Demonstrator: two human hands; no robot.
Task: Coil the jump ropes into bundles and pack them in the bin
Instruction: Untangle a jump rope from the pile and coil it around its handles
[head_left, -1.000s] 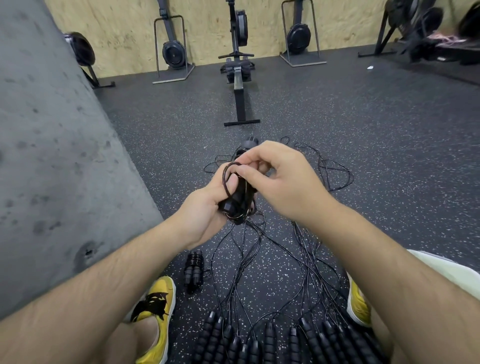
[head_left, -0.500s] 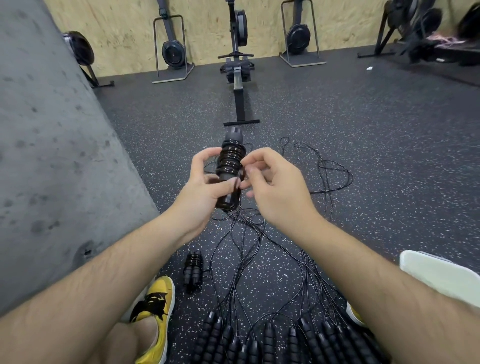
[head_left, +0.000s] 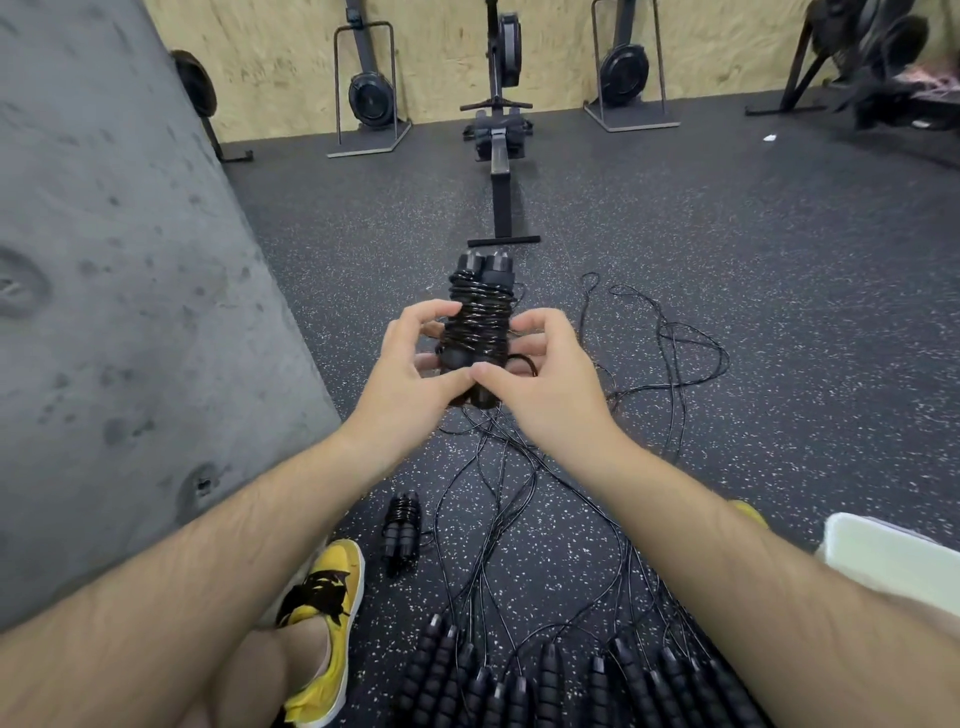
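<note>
Gripping from either side, left hand (head_left: 410, 376) and right hand (head_left: 548, 384) clasp the coiled rope bundle (head_left: 478, 322), thumbs meeting.

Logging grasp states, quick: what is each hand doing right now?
Left hand: grips the coiled jump rope bundle.
Right hand: grips the same bundle from the other side.

Cannot see the near end of the coiled bundle (head_left: 478, 327) behind the left hand (head_left: 405, 384) and right hand (head_left: 550, 389). Cannot follow the loose handles (head_left: 548, 675), below the bundle, past the bottom edge. Can make out only a corner of the white bin (head_left: 878, 551), lower right of the bundle. Cannot name the blurred equipment (head_left: 878, 62) far upper right of it.
</note>
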